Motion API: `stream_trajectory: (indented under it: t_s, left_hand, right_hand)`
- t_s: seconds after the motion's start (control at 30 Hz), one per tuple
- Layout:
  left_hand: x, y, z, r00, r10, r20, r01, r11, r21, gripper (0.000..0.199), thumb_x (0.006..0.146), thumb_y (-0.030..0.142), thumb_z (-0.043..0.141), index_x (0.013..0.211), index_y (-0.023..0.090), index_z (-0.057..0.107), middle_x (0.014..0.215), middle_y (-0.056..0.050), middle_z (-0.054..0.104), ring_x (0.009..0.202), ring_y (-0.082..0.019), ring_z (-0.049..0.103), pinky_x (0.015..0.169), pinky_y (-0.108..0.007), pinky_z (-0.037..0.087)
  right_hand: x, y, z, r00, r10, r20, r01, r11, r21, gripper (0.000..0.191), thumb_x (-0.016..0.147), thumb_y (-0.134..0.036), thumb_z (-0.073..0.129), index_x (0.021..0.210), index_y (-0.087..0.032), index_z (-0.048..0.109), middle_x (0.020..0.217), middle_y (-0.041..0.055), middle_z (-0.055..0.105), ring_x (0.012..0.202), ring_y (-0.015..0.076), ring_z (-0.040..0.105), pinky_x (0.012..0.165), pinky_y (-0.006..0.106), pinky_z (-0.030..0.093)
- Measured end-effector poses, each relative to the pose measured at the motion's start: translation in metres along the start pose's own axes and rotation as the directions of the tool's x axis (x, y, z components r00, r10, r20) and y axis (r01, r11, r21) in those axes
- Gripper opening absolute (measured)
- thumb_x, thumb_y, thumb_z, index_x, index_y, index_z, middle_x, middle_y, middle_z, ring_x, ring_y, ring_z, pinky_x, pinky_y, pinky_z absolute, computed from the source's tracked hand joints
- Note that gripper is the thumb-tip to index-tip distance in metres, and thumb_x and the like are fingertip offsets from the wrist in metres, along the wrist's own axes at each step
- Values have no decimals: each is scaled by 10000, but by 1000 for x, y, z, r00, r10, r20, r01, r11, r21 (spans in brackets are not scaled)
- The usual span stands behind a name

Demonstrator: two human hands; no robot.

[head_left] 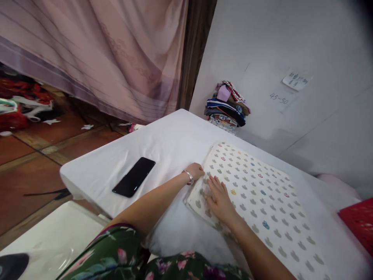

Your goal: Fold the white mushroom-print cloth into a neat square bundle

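Note:
A white printed cloth with grey motifs and a few coloured ones lies spread on a table draped in white. At its left edge, my left hand, with a silver bracelet at the wrist, has its fingers bent and closed on the border; the fingertips are partly hidden. My right hand rests palm down on the cloth near the same edge, fingers stretched out and slightly apart. To the left of my left forearm lies a black phone, screen up.
Folded clothes are stacked by the wall beyond the table. A pink curtain hangs at the back left. Something red sits at the right edge. A white surface stands low at the left. Scraps lie on the tiled floor.

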State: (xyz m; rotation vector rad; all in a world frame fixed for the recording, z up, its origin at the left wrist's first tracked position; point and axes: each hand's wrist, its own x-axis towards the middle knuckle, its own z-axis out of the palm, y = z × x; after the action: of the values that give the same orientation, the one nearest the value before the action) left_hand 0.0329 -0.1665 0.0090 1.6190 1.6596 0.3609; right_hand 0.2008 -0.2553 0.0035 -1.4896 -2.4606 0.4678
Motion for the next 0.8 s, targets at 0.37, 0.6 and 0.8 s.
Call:
stream_trajectory:
  t_s: [0.37, 0.6, 0.8]
  left_hand:
    - [-4, -8, 3, 995, 76, -64, -71, 994, 79, 216, 728, 307, 544, 872, 203, 667, 918, -63, 682, 853, -194, 629, 717, -268, 479]
    - [-4, -10, 12, 988, 129, -89, -115, 982, 148, 247, 768, 295, 477, 918, 205, 651, 979, -93, 675, 921, -228, 620, 766, -315, 466]
    - [-6, -10, 12, 985, 152, -87, -134, 974, 185, 262, 772, 321, 478, 947, 206, 635, 1000, -100, 668, 936, -241, 617, 768, -327, 460]
  right_hand:
    - [50, 11, 6, 984, 142, -105, -151, 985, -83, 562, 877, -344, 348, 1406, -161, 297, 1485, 76, 246, 1380, 207, 149, 1106, 450, 125]
    - [59, 13, 10, 977, 213, 30, -208, 971, -117, 512, 883, -281, 314, 1374, -142, 363, 1480, 90, 260, 1374, 213, 171, 1096, 457, 145]
    - [89, 19, -1, 975, 211, -62, -219, 960, -175, 520, 898, -273, 276, 1395, -123, 310, 1504, 91, 189, 1385, 215, 111, 1095, 448, 141]
